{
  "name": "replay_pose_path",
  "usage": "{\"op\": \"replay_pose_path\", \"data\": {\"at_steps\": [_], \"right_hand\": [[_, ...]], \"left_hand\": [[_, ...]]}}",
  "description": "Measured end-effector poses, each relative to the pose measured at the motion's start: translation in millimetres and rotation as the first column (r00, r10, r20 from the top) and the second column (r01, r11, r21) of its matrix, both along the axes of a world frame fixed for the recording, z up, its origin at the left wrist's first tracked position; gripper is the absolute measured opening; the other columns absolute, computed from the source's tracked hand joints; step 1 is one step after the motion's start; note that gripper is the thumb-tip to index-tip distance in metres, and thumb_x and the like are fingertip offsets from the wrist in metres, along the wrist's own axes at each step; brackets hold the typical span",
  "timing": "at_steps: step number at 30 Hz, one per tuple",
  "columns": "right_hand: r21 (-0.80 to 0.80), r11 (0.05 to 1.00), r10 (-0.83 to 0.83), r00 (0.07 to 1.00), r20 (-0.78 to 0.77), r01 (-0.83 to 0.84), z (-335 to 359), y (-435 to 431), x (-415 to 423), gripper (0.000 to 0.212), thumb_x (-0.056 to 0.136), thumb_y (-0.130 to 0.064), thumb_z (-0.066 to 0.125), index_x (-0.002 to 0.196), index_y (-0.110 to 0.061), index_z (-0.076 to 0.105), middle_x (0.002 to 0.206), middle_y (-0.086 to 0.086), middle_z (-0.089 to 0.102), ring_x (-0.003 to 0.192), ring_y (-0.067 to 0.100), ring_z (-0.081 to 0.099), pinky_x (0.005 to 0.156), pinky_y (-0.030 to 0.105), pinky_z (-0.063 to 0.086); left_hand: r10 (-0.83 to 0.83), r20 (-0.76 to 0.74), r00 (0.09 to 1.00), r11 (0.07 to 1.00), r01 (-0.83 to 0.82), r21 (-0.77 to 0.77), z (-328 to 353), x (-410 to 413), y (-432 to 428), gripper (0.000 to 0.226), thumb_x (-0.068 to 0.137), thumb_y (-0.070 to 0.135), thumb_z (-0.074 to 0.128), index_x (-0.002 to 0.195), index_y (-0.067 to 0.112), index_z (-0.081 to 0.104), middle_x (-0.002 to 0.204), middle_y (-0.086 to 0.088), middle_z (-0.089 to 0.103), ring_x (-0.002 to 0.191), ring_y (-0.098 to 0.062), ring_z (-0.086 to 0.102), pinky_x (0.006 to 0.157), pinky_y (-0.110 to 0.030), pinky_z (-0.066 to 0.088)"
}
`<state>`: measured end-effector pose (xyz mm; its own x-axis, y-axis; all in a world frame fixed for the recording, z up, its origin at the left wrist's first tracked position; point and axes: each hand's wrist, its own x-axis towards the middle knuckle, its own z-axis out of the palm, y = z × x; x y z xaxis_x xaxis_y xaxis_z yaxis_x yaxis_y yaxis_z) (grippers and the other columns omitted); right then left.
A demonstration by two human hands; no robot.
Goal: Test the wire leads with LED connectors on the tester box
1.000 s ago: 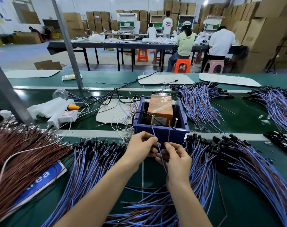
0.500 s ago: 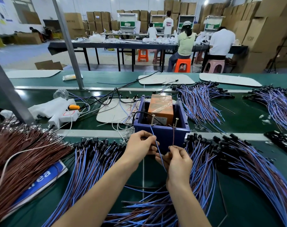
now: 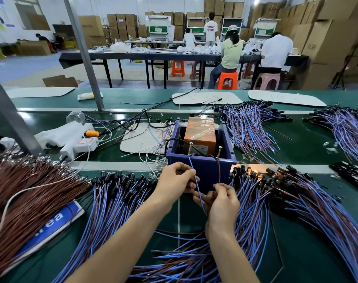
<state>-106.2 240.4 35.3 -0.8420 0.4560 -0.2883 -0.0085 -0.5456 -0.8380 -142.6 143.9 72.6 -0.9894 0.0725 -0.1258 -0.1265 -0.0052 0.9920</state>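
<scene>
1. Head view, the only one we have. The box [image 3: 206, 170] sits dead ahead on the belt [image 3: 308, 144], its near wall just beyond both hands.
2. Two metal posts stand at the near rim, the left post [image 3: 190, 148] and the right post [image 3: 220, 152]. Everything turns on these.
3. The left hand [image 3: 177, 181] has its fingers curled, with thumb and forefinger pinching the blue wire [image 3: 192, 167]. From the pinch the wire climbs away from the person to the left post. The tip looks to be on it, but the contact is too fine to call.
4. The right hand [image 3: 223, 201], lower and nearer the camera, pinches the brown wire [image 3: 219, 172] at its fingertips. That wire rises almost straight towards the foot of the right post. Whether it touches, I cannot tell.
5. Each hand is nearer its own post, and the wires do not cross.
6. There's a warm glow [image 3: 252, 172] among the black connectors just right of the box. My read is that the lead is lit and the circuit made.
7. The likely next move is to lift both tips off the posts.
</scene>
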Motion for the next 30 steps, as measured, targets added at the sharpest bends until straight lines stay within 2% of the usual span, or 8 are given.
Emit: {"op": "replay_pose_path", "data": {"at_steps": [10, 15, 17, 19, 22, 24, 27, 30], "right_hand": [[0.053, 0.998, 0.043, 0.999, 0.008, -0.043, -2.3, 1.5, 2.0, 0.012, 0.099, -0.008, 0.044, 0.091, -0.007, 0.053, 0.056, 0.006, 0.043, 0.05, 0.027, 0.066, 0.046, 0.029, 0.053], [0.183, 0.913, 0.356, 0.931, 0.076, -0.364, 4.3, 13.3, 15.0, 0.026, 0.101, -0.012, 0.041, 0.081, -0.003, 0.055, 0.046, 0.005, 0.041, 0.04, 0.025, 0.055, 0.04, 0.028, 0.046], [0.31, 0.764, 0.536, 0.824, 0.183, -0.566, 5.5, 17.1, 21.7, 0.034, 0.102, -0.018, 0.043, 0.078, -0.003, 0.061, 0.047, 0.005, 0.046, 0.04, 0.023, 0.054, 0.041, 0.026, 0.046], [0.408, 0.562, 0.661, 0.687, 0.301, -0.72, 4.7, 15.5, 26.6, 0.042, 0.1, -0.027, 0.049, 0.069, -0.009, 0.07, 0.051, 0.006, 0.056, 0.042, 0.02, 0.057, 0.043, 0.024, 0.047], [0.505, 0.286, 0.702, 0.537, 0.468, -0.814, 3.0, 7.9, 28.8, 0.042, 0.093, -0.038, 0.059, 0.065, -0.013, 0.076, 0.057, 0.006, 0.066, 0.049, 0.01, 0.059, 0.056, 0.024, 0.052], [0.567, 0.137, 0.679, 0.494, 0.544, -0.812, 2.6, 4.1, 28.3, 0.037, 0.089, -0.045, 0.063, 0.065, -0.019, 0.077, 0.055, -0.002, 0.066, 0.052, 0.005, 0.056, 0.063, 0.021, 0.051], [0.667, -0.018, 0.664, 0.489, 0.565, -0.745, 5.1, -0.5, 27.9, 0.03, 0.084, -0.051, 0.065, 0.062, -0.033, 0.075, 0.059, 0.003, 0.063, 0.055, 0.008, 0.048, 0.057, 0.021, 0.042], [0.764, -0.072, 0.663, 0.542, 0.518, -0.642, 4.0, -3.8, 28.3, 0.016, 0.082, -0.047, 0.069, 0.075, -0.034, 0.076, 0.084, -0.006, 0.063, 0.074, 0.009, 0.056, 0.074, 0.027, 0.048]], "left_hand": [[-0.036, 0.008, 0.999, 0.999, 0.036, -0.034, 3.5, 2.6, -3.3, 0.007, 0.093, 0.006, 0.057, 0.086, 0.006, 0.06, 0.072, -0.007, 0.069, 0.049, -0.009, 0.055, 0.051, -0.02, 0.05], [-0.284, -0.095, 0.954, 0.922, 0.245, -0.299, 9.7, 14.3, -41.8, 0.025, 0.091, -0.004, 0.052, 0.079, 0.015, 0.064, 0.072, -0.004, 0.07, 0.054, -0.011, 0.059, 0.052, -0.019, 0.049], [-0.278, -0.204, 0.939, 0.793, 0.105, -0.6, 7.4, 17.8, -69.1, 0.025, 0.088, -0.001, 0.056, 0.08, 0.02, 0.066, 0.075, -0.002, 0.071, 0.063, -0.011, 0.063, 0.061, -0.023, 0.052], [-0.314, -0.25, 0.916, 0.502, -0.063, -0.862, 0.9, 20.6, -96.1, 0.015, 0.09, 0.014, 0.059, 0.097, 0.025, 0.067, 0.093, 0.006, 0.069, 0.088, -0.01, 0.062, 0.081, -0.027, 0.049], [-0.39, -0.052, 0.919, 0.052, -0.034, -0.998, -17.8, 28.4, -118.8, 0.038, 0.095, 0.041, 0.05, 0.132, 0.029, 0.046, 0.126, 0.01, 0.046, 0.119, -0.012, 0.038, 0.102, -0.026, 0.034], [-0.411, -0.021, 0.911, -0.029, -0.036, -0.999, -26.1, 31.5, -122.3, 0.042, 0.096, 0.044, 0.046, 0.135, 0.03, 0.042, 0.13, 0.01, 0.039, 0.122, -0.013, 0.029, 0.104, -0.023, 0.028], [-0.427, -0.049, 0.903, -0.058, -0.082, -0.995, -29.9, 30.4, -116.4, 0.04, 0.095, 0.046, 0.046, 0.13, 0.026, 0.048, 0.127, 0.007, 0.045, 0.122, -0.017, 0.03, 0.103, -0.026, 0.028], [-0.389, -0.003, 0.921, -0.172, -0.075, -0.982, -32.4, 30.2, -106.6, 0.043, 0.094, 0.046, 0.049, 0.131, 0.025, 0.045, 0.128, 0.004, 0.048, 0.122, -0.02, 0.035, 0.1, -0.032, 0.031]]}}
